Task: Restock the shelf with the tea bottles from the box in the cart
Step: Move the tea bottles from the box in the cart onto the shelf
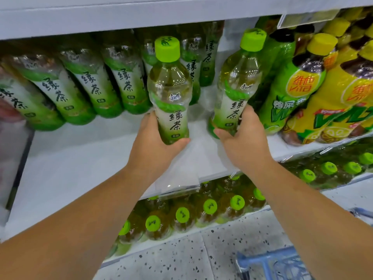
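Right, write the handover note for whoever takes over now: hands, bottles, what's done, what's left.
Left hand: grips the base of the first green tea bottle, upright.
Right hand: grips the lower part of the second green tea bottle, tilted slightly.
Both bottles are over the bare front of the white shelf; whether they touch it is unclear.
Done: a back row of green tea bottles is on that shelf.
Left: set these two down and fill the front gap. The box is out of view; only a blue cart corner shows.
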Available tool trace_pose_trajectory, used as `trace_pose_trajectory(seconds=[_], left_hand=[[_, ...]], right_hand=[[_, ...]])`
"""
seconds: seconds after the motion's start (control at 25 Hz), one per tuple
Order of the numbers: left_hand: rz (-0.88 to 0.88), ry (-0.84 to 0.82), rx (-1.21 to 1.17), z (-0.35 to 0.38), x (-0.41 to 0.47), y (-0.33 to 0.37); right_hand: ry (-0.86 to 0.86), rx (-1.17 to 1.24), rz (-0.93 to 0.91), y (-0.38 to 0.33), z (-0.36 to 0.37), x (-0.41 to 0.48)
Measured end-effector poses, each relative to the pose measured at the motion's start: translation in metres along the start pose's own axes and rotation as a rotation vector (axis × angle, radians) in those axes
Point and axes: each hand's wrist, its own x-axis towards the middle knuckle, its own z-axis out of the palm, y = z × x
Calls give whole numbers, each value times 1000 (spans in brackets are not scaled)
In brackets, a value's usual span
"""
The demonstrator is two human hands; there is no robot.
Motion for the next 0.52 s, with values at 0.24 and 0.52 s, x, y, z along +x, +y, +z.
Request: trace_pose_trajectory(seconds=[0.24,0.52], left_hand=[[35,40,41,7,-8,-11],[63,77,86,10,-8,-13]], right_hand=[[42,23,44,-14,17,45],[60,101,24,-16,42,87]])
